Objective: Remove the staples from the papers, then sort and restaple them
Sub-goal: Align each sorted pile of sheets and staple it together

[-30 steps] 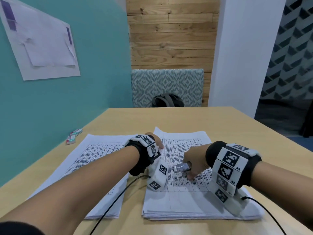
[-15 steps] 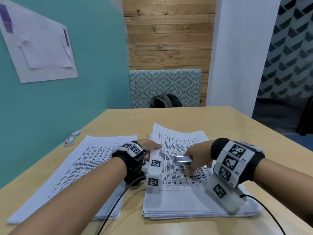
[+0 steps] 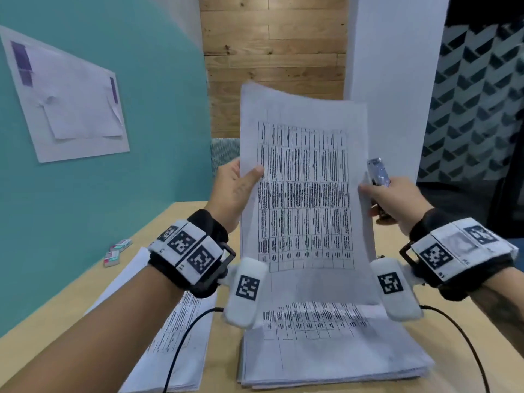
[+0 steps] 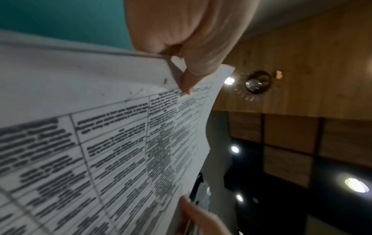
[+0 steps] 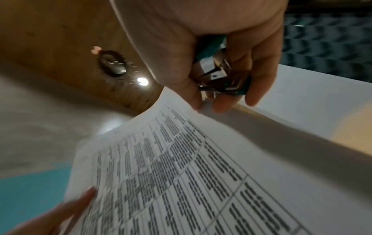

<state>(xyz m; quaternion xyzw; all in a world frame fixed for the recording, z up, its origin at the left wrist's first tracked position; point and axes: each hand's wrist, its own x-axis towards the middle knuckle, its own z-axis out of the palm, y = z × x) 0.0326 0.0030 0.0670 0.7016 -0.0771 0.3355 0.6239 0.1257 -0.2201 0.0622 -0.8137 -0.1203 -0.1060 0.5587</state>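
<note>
Both hands hold a printed sheet [image 3: 304, 194] upright above the stack of papers [image 3: 326, 353] on the worktop [image 3: 85, 290], the left hand [image 3: 235, 188] pinching its left edge, the right hand [image 3: 394, 199] pinching its right edge while clutching a stapler [image 3: 378, 173].

The head camera looks forward and down over both forearms at the raised printed sheet [image 3: 304, 191] above the wooden table [image 3: 221, 353]. Each wrist camera sits close under its palm, tilted up toward the ceiling. All three share that sheet; both wrist views share the round ceiling fixture [image 4: 257, 83].
</note>
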